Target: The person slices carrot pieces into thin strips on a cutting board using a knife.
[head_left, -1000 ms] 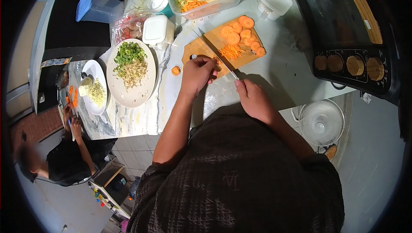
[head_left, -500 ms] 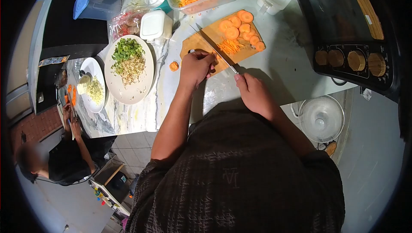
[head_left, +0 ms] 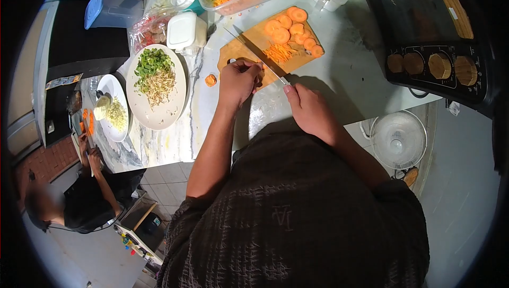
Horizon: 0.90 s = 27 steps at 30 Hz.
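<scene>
My right hand (head_left: 312, 108) is wrapped round the handle of a long knife (head_left: 258, 53), whose blade slants across the wooden cutting board (head_left: 233, 49). Beside the blade, my left hand (head_left: 239, 82) is curled with bent fingertips over the board's near edge; a bit of orange carrot shows at the fingers, mostly hidden. Thin carrot strips (head_left: 279, 53) lie in a small heap just past the blade. Several round carrot slices (head_left: 281, 35) cover the far right part of the board. A carrot end piece (head_left: 210, 80) rests on the counter left of the board.
A plastic container (head_left: 249, 7) of shredded vegetables stands behind the board, near a white-lidded tub (head_left: 186, 32). Leftward are an oval plate (head_left: 148, 118) of greens and sprouts and a smaller plate (head_left: 117, 132). An oven (head_left: 440, 70) stands right. A co-worker (head_left: 85, 203) works far left.
The whole view has shifted slightly, so the board and containers sit a little further left and up. Both hands keep nearly the same pose on the knife and at the board.
</scene>
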Available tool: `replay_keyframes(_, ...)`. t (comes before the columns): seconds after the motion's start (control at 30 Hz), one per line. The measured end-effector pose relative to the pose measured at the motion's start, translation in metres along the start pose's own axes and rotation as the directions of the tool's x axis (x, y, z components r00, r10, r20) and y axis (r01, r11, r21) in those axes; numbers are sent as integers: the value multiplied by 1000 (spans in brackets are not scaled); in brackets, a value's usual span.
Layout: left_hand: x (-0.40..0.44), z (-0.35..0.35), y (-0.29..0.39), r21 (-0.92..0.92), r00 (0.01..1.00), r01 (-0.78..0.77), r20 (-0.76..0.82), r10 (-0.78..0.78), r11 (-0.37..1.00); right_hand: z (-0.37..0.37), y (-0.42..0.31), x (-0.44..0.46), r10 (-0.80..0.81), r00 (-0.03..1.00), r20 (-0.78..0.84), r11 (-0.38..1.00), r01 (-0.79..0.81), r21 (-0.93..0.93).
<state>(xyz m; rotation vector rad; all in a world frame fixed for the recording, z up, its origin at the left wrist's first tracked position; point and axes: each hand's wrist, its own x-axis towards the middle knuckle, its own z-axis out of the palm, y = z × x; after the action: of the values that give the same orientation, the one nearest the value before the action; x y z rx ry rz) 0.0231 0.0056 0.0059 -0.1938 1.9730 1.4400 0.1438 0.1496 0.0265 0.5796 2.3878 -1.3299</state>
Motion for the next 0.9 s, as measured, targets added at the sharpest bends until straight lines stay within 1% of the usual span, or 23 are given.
replay_keyframes(0.03,0,0,0,-14,1000,-19,1,19,1000,-1,-1,0,0,1000,0,1000,0,-16)
replay_keyframes(0.17,-2,0,2,5,1000,-15,0,15,1000,2,1,1,25,1000,-1,1000,-25,-4)
replay_keyframes(0.27,0,0,1,5,1000,-18,12,18,1000,3,2,1,1,999,-36,1000,-2,-25)
replay_keyframes(0.33,0,0,-1,-42,999,-39,23,40,998,3,2,0,-4,1000,-29,999,3,-52)
replay_keyframes(0.43,-1,1,2,-60,999,-30,26,31,998,1,-2,-2,10,1000,-19,996,-12,-86)
replay_keyframes(0.57,-1,0,3,-40,999,-23,21,24,999,1,-2,-2,-2,1000,-12,996,1,-88)
replay_keyframes(0.77,-1,-2,9,-45,1000,17,13,-16,999,1,-5,-1,-3,1000,-29,990,-1,-141)
replay_keyframes(0.83,-2,-1,9,2,999,28,21,-28,1000,2,-7,0,36,999,-14,987,-38,-153)
replay_keyframes(0.9,-2,-1,8,-19,999,24,22,-24,1000,2,-6,3,46,999,-4,988,-46,-150)
